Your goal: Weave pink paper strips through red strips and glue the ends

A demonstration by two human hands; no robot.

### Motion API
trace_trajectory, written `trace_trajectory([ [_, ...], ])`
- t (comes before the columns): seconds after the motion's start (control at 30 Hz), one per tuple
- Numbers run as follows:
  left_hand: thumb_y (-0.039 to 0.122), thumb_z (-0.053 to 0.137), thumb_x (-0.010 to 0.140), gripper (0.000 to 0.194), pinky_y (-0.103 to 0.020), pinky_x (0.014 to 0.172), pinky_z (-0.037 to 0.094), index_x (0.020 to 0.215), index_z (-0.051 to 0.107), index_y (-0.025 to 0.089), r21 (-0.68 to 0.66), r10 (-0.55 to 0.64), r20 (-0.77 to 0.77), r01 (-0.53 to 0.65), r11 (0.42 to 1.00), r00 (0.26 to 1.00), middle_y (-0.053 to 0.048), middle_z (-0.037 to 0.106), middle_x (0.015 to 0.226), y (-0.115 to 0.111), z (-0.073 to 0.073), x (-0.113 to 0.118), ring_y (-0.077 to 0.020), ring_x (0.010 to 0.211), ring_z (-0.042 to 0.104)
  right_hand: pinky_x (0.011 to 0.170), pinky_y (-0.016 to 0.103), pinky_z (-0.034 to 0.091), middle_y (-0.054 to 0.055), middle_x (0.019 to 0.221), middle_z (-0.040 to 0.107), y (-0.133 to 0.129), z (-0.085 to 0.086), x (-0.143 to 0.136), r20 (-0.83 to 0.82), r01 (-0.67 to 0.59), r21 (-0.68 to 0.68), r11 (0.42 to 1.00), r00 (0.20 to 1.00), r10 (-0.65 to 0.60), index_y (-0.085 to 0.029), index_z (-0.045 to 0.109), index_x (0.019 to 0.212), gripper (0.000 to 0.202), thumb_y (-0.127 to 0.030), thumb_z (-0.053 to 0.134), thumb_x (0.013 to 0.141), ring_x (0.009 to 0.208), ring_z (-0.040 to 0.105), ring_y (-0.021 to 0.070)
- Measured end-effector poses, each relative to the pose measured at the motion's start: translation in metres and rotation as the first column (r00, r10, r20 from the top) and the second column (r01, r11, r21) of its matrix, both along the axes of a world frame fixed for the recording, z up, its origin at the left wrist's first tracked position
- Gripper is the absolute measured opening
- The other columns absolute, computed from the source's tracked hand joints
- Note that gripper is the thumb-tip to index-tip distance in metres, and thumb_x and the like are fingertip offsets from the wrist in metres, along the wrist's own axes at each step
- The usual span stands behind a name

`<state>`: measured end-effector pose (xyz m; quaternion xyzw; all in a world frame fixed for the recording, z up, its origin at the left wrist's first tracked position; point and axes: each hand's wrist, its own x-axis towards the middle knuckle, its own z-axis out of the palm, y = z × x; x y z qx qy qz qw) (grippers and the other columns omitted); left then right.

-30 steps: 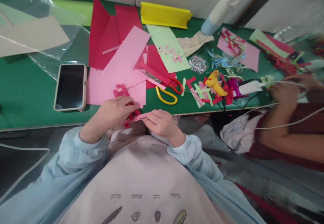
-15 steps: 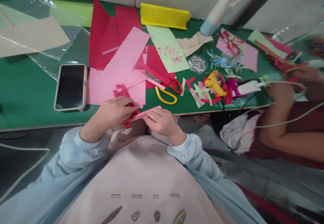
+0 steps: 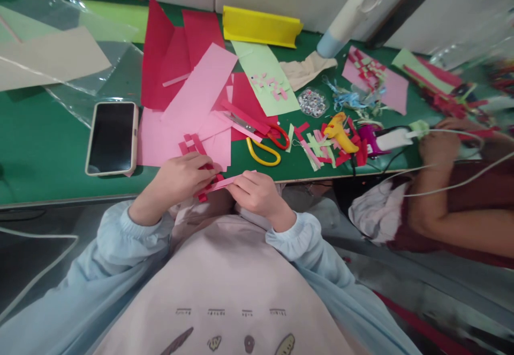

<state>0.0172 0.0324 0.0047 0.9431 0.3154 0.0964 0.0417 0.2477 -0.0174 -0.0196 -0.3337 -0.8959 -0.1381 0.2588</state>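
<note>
L hand (image 3: 180, 181) is clamping red strips (image 3: 197, 144), R hand (image 3: 257, 194) pinching a pink strip (image 3: 220, 184), nr table's (image 3: 52, 183) front edge. Strips are prob. handling light, bendy, creasing easily; best held nr ends.

Paper strips (image 3: 220, 184) at tabletop (image 3: 44, 151) front edge, phone (image 3: 112, 138) left, paper sheets (image 3: 196, 87) behind, scissors (image 3: 249, 127) behind-right, scraps (image 3: 317, 143) farther right, bottle (image 3: 347, 17) back.

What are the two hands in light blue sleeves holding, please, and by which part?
The right hand pinches a pink paper strip near its right end. The left hand grips red paper strips around their middle, which it partly hides.
</note>
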Motion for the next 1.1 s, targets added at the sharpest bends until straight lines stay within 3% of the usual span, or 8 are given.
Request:
trace_trajectory([
  [0.27, 0.023, 0.045, 0.099, 0.030, -0.032, 0.067, 0.050, 0.110, 0.072, 0.022, 0.048, -0.036, -0.040, 0.038, 0.998, 0.999, -0.008, 0.071, 0.104, 0.0007, -0.0001, -0.0013, -0.0208, 0.088, 0.065, 0.063, 0.029, 0.040, 0.001, 0.073, 0.062, 0.0058, 0.0027, -0.0010, -0.035, -0.048, 0.070, 0.996, 0.998, 0.050, -0.017, 0.063, 0.072, 0.020, -0.007, 0.059, 0.090, 0.072, 0.048, 0.0140],
  [0.6, 0.021, 0.044, 0.099, 0.031, -0.031, 0.062, 0.049, 0.115, 0.071, 0.022, 0.095, -0.049, -0.067, 0.055, 0.994, 0.997, -0.008, 0.073, 0.100, -0.0007, 0.0045, 0.0015, -0.0210, 0.087, 0.066, 0.063, 0.029, 0.040, 0.001, 0.069, 0.059, 0.0094, 0.0038, -0.0011, -0.008, -0.047, 0.035, 0.998, 0.999, 0.047, -0.017, 0.063, 0.071, 0.025, -0.009, 0.056, 0.093, 0.070, 0.050, 0.0134],
  [0.8, 0.020, 0.049, 0.096, 0.027, -0.030, 0.059, 0.047, 0.104, 0.074, 0.024, 0.057, -0.033, -0.039, 0.036, 0.998, 0.999, -0.007, 0.072, 0.096, 0.0007, 0.0043, 0.0024, -0.0198, 0.082, 0.065, 0.061, 0.028, 0.041, 0.001, 0.070, 0.059, 0.0078, 0.0024, -0.0008, -0.035, -0.066, 0.045, 0.997, 0.997, 0.067, -0.017, 0.064, 0.074, 0.021, -0.011, 0.058, 0.093, 0.070, 0.052, 0.0130],
  [1.1, 0.024, 0.042, 0.099, 0.032, -0.030, 0.061, 0.047, 0.099, 0.074, 0.023, 0.109, -0.039, -0.089, 0.049, 0.993, 0.995, -0.007, 0.072, 0.099, 0.0023, 0.0024, 0.0018, -0.0192, 0.082, 0.064, 0.063, 0.028, 0.042, 0.002, 0.073, 0.060, 0.0076, 0.0012, -0.0013, -0.007, -0.079, 0.033, 0.996, 0.997, 0.080, -0.016, 0.064, 0.073, 0.020, -0.011, 0.060, 0.092, 0.077, 0.055, 0.0139],
])
